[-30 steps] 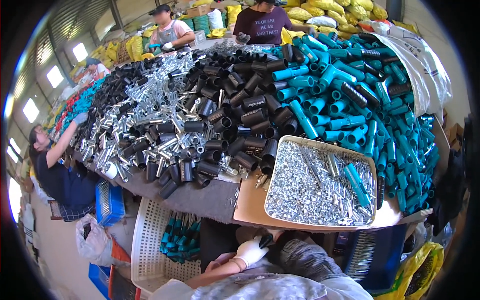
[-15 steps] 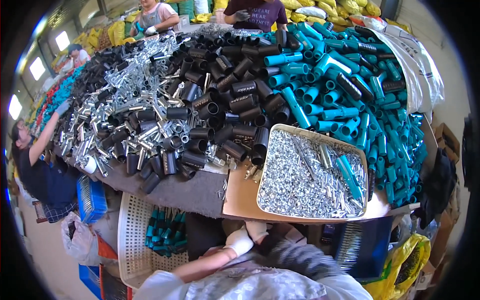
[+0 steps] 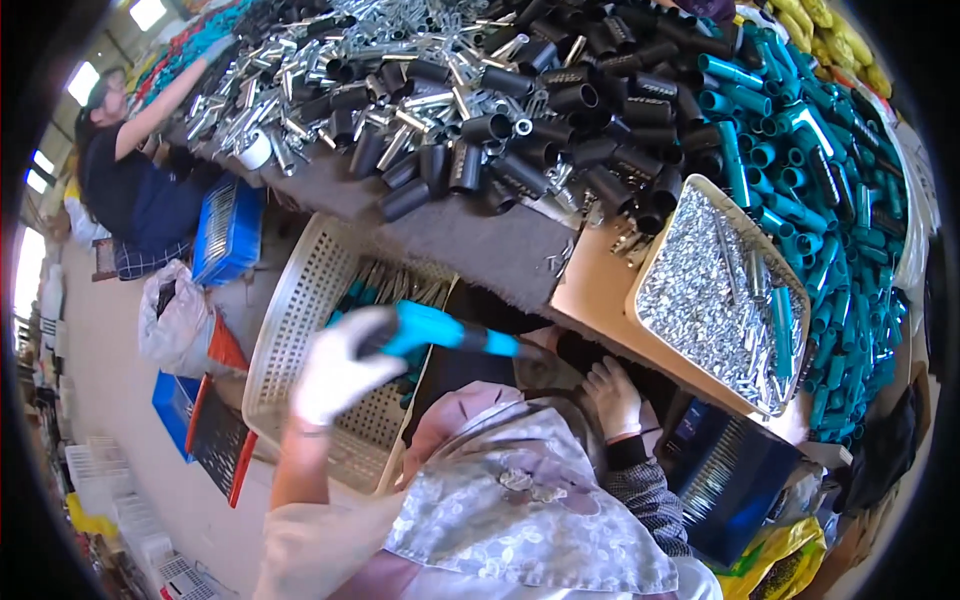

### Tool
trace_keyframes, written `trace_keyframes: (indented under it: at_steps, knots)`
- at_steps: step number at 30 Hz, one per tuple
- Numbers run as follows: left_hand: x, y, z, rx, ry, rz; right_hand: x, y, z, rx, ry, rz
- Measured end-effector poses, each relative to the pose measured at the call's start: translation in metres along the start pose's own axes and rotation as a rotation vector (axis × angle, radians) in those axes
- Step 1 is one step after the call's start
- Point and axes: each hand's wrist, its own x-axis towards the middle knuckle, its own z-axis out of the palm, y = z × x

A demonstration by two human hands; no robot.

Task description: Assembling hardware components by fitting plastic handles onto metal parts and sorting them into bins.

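A: Where to find the teal-and-black tool?

B: In the left hand, partly over the white basket, pointing rightward across the rim.

A: How to judge the handling?

B: Probably as stiff and fairly light, going by a plastic-looking body; perhaps slick against fabric, hardly fragile. Best taken around the thick dark end.

A: What to say of the left hand, then?

B: White-gloved, closed around that dark end, with forearm nearly upright in view. Too blurred to tell finger by finger.

A: And of the right hand?

B: Gloved too, low below the edge of the tabletop, beside the patterned apron. Fingers loosely spread, gripping nothing visible.
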Motion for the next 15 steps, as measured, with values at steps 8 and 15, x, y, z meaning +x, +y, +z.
trace_keyframes:
  at_steps: [8,15]
  knots:
    - [-0.02,-0.126,-0.008,-0.465,0.543,-0.358,-0.015,0.01,0.021,-0.164,-0.038,0.054]
    - [-0.027,-0.392,0.069,-0.327,1.024,-0.684,-0.024,0.014,0.032,-0.2,-0.029,0.034]
